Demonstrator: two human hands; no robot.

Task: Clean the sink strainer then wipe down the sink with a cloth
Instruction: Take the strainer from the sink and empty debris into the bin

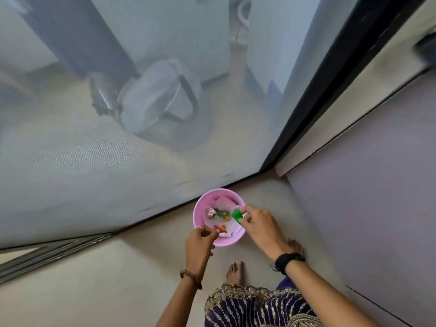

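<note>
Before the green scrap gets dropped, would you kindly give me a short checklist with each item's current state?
1. Round pink plastic bin sits upright on the floor: ok.
2. Left hand steadies the bin at its near rim: ok.
3. Right hand pinches the small green scrap: ok.
4. Green scrap is over the bin's opening, at its right rim: ok, though close to the edge.
5. Bin has room left; white paper and coloured wrappers lie low inside: ok.
6. Sink strainer emptied and ready to rinse: cannot tell, neither strainer nor sink is in view.
</note>
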